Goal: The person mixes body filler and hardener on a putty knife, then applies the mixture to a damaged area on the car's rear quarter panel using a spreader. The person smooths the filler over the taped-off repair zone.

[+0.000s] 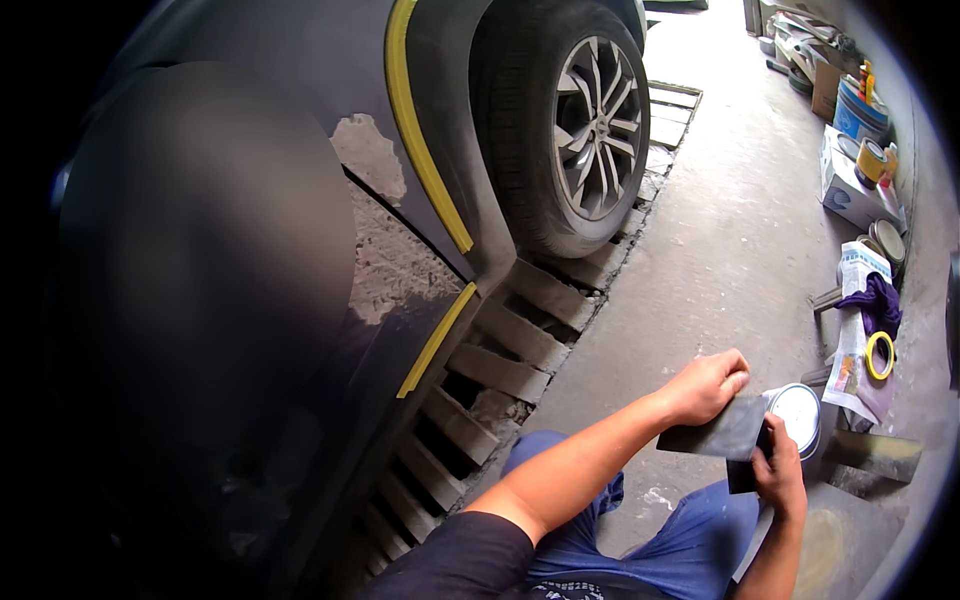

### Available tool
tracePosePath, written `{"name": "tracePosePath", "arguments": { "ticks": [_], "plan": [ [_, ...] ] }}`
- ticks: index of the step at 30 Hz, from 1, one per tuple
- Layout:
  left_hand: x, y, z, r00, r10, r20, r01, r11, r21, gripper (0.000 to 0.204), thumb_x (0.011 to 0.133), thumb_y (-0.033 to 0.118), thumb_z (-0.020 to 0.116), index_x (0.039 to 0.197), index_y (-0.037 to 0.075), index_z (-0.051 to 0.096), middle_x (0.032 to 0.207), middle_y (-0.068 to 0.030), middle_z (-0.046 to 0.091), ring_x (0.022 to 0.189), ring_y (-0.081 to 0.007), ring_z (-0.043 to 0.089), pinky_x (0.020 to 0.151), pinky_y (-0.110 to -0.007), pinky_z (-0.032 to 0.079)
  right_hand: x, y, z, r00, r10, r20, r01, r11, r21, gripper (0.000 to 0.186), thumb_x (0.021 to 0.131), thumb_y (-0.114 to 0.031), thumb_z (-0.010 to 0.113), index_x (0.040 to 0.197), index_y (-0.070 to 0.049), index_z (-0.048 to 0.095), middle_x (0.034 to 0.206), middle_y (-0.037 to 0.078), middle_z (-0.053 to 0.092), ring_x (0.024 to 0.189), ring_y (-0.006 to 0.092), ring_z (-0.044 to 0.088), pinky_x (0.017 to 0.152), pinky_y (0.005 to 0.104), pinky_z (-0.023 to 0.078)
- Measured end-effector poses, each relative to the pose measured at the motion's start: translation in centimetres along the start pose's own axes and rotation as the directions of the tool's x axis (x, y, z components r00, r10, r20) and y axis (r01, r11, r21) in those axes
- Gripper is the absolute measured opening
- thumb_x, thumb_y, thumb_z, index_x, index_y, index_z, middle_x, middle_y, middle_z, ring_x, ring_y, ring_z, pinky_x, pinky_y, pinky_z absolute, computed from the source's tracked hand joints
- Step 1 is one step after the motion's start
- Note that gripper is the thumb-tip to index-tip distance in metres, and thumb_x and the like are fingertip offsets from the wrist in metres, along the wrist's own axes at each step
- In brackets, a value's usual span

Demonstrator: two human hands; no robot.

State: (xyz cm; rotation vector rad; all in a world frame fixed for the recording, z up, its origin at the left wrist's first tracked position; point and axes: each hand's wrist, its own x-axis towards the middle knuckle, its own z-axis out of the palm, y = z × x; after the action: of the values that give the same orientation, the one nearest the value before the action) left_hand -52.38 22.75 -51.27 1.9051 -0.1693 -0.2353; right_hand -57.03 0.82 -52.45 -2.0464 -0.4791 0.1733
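Note:
My left hand [708, 388] is closed, its fingers curled just beyond the upper edge of a dark grey flat rectangular plate [715, 436]. What the curled fingers hold, if anything, is hidden. My right hand [780, 468] grips the plate at its right end, thumb uppermost. A smaller dark flat piece [740, 478] shows below it, against the same hand. Right behind my right hand stands a round can with a white top [800, 412]. At the left is a dark car panel [250, 60] with a rough, pale grey filler patch [395, 255].
Yellow tape [428, 140] edges the wheel arch beside the car wheel [600, 130]. Slatted grating [500, 372] runs under the car. Along the right wall are newspaper [850, 350], a purple cloth [876, 303], a yellow tape roll [879, 356], a white box [845, 180] and a blue bucket [858, 115].

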Motion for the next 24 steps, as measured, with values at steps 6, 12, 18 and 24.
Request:
{"name": "tracePosePath", "arguments": {
  "ticks": [6,12,18,24],
  "plan": [
    [0.1,0.8,0.9,0.955,-0.033,0.294,0.035,0.999,-0.002,0.025,0.092,0.021,0.059,0.104,-0.001,0.062,0.09,-0.0169,0.067,0.085,-0.027,0.064,0.078,-0.035,0.049,-0.2,-0.4,-0.8,0.983,0.133,0.13,-0.123,0.989,-0.078,0.038,0.077,0.005,0.056,0.114,-0.002,0.054,0.068,0.015,0.056,0.057,0.0255,0.055,0.057,0.0326,0.044],
    [-0.2,0.7,0.6,0.962,-0.028,0.272,0.059,0.993,-0.107,0.022,0.089,0.02,0.064,0.095,-0.001,0.066,0.085,-0.0166,0.069,0.078,-0.019,0.065,0.072,-0.032,0.05,-1.1,2.2,-0.6,0.991,0.113,0.075,-0.122,0.986,0.114,0.01,0.083,-0.002,0.061,0.089,0.0,0.055,0.062,0.004,0.051,0.054,0.0099,0.044,0.051,0.0263,0.038],
    [-0.4,1.1,0.5,0.946,-0.008,0.324,-0.011,0.998,0.054,0.022,0.089,0.022,0.063,0.095,0.001,0.066,0.085,-0.0184,0.068,0.079,-0.0235,0.066,0.072,-0.034,0.05,-1.3,2.5,-1.2,0.975,0.197,-0.107,-0.141,0.911,0.388,0.015,0.087,-0.011,0.065,0.086,-0.002,0.053,0.071,-0.005,0.047,0.065,0.0038,0.04,0.056,0.0213,0.033],
    [0.0,2.3,0.3,0.957,-0.132,0.26,0.09,0.982,0.168,0.022,0.092,0.023,0.057,0.096,0.003,0.065,0.082,-0.0101,0.065,0.078,-0.0157,0.06,0.072,-0.032,0.049,-1.7,4.7,-0.3,0.867,0.401,-0.295,-0.311,0.899,0.309,0.02,0.09,-0.019,0.062,0.094,0.0,0.058,0.076,-0.002,0.055,0.07,0.0055,0.047,0.062,0.0234,0.041]
  ]
}}
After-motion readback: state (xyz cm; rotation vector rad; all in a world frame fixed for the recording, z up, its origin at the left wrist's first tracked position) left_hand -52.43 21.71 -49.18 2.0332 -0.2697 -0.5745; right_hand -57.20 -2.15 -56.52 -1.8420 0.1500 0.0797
